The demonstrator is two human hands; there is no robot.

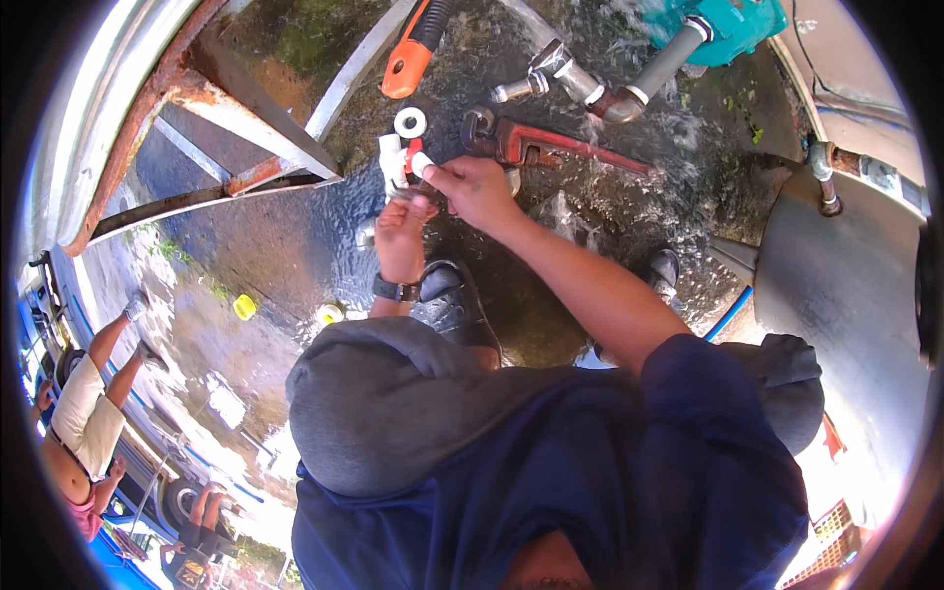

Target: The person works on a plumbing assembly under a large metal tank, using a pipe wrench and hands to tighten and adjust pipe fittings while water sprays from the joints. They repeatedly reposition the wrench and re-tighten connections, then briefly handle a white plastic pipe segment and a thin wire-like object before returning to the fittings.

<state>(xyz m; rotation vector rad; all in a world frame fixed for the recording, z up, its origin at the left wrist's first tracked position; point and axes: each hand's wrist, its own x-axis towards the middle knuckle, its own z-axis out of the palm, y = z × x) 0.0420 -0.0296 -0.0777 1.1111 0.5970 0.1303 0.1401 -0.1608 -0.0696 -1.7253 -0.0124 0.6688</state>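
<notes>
Here, the left hand (400, 236) is gripping the lower end of a white valve (395, 160), fingers curled tight round it. The right hand (475, 187) is pinching the valve's red handle (416, 157) between thumb and fingertips. Just beyond, a tape roll (410, 122) and a red wrench (536, 144) are lying on the wet ground (295, 236).

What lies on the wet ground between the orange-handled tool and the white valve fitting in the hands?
In the head view, a white roll of thread tape lies between the orange-handled tool and the white valve fitting held by both hands.
</notes>
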